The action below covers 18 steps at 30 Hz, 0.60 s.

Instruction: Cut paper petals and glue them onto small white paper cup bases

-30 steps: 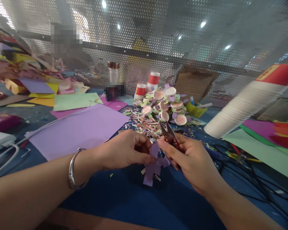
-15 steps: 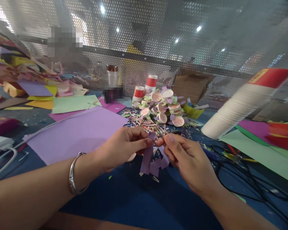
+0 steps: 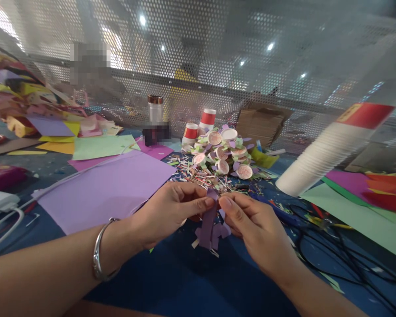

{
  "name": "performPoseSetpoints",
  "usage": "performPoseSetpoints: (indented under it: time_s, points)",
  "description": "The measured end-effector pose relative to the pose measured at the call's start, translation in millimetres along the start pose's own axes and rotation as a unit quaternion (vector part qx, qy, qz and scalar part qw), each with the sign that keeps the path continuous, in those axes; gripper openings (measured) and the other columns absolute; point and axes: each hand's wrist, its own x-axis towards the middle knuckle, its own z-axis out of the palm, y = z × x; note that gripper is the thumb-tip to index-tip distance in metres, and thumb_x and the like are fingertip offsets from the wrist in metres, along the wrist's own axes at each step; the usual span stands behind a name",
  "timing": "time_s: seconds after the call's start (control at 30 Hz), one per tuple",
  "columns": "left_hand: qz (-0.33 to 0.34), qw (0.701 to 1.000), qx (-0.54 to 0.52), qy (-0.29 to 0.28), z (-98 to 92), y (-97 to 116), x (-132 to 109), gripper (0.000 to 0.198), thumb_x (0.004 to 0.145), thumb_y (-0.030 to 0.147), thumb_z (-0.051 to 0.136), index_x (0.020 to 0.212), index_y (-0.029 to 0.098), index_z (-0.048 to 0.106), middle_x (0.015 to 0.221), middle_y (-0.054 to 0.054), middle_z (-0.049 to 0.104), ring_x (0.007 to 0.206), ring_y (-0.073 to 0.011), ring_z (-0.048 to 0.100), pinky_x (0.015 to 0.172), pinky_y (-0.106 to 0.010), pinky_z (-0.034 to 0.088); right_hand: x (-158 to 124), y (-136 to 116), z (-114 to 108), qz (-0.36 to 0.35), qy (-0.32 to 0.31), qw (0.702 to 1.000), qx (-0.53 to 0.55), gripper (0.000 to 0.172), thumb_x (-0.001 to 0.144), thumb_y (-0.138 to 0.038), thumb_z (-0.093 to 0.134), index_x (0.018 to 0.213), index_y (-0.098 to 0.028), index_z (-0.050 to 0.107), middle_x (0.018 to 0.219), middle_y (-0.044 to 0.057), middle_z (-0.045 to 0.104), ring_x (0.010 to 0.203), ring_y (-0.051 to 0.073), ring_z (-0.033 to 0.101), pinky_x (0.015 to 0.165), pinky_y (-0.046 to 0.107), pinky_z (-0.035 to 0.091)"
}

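Observation:
My left hand point(image 3: 176, 204), a silver bangle on its wrist, pinches a purple paper strip point(image 3: 208, 224) near its top between thumb and fingers. The strip hangs down over the blue table. My right hand point(image 3: 251, 224) is closed, thumb against forefinger, right beside the strip's upper edge; what its fingers hold is hidden. Small cut purple paper pieces point(image 3: 221, 230) lie just behind and beside the strip. Beyond the hands is a heap of paper cup bottoms point(image 3: 222, 166) with green and purple paper tabs, surrounded by thin paper scraps point(image 3: 191, 171).
A large purple sheet point(image 3: 108, 189) lies left, with a white charger point(image 3: 0, 202) and cable nearby. To the right, a leaning stack of paper cups point(image 3: 330, 152) stands by black cables point(image 3: 336, 251) and coloured paper. A lidded jar point(image 3: 155, 112) and cardboard point(image 3: 262, 123) stand behind.
My right hand has come closer to the strip's top, and the thin dark tool seen at its fingertips no longer shows. The strip hangs slightly lower in view; the camera has tilted a little.

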Motion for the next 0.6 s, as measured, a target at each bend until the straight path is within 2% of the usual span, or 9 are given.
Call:
performPoseSetpoints:
  time_s: [0.2, 0.33, 0.43, 0.6]
  points:
    - [-0.037, 0.998, -0.048, -0.007, 2.8, -2.2, -1.0, 0.033, 0.077, 0.040, 0.085, 0.075, 0.012, 0.066, 0.069, 0.003, 0.062, 0.065, -0.0061, 0.056, 0.067, -0.019, 0.046, -1.1, 0.6, 0.4, -0.001, 0.010, 1.000, 0.005, 0.036, 0.094, -0.058, 0.062, 0.096, -0.022, 0.061, 0.055, -0.010, 0.032, 0.049, 0.008, 0.022, 0.043, 0.024, 0.016]
    - [-0.053, 0.996, -0.065, -0.014, 4.5, -3.6, -0.8, 0.039, 0.074, 0.045, 0.086, 0.073, 0.012, 0.066, 0.069, 0.002, 0.065, 0.064, -0.0077, 0.059, 0.067, -0.022, 0.049, -3.9, -0.2, 0.0, -0.020, 0.013, 0.999, -0.023, 0.034, 0.095, -0.057, 0.061, 0.097, -0.023, 0.061, 0.056, -0.010, 0.036, 0.048, 0.008, 0.024, 0.042, 0.022, 0.018]
    - [-0.052, 0.996, -0.064, -0.017, 5.1, -4.5, -1.4, 0.039, 0.075, 0.045, 0.085, 0.074, 0.011, 0.067, 0.070, 0.000, 0.066, 0.064, -0.0080, 0.060, 0.067, -0.021, 0.049, -4.7, -1.4, -0.3, -0.030, 0.012, 0.999, -0.031, 0.033, 0.096, -0.055, 0.061, 0.094, -0.023, 0.062, 0.057, -0.009, 0.039, 0.048, 0.007, 0.027, 0.041, 0.022, 0.019]
    - [-0.057, 0.994, -0.090, -0.026, 5.7, -4.6, -4.0, 0.028, 0.085, 0.037, 0.077, 0.081, 0.013, 0.064, 0.078, -0.004, 0.072, 0.070, -0.0115, 0.067, 0.066, -0.022, 0.052, -4.4, -1.3, -0.6, -0.031, 0.010, 0.999, -0.027, 0.032, 0.096, -0.054, 0.061, 0.091, -0.023, 0.063, 0.058, -0.008, 0.041, 0.048, 0.008, 0.028, 0.041, 0.022, 0.019]
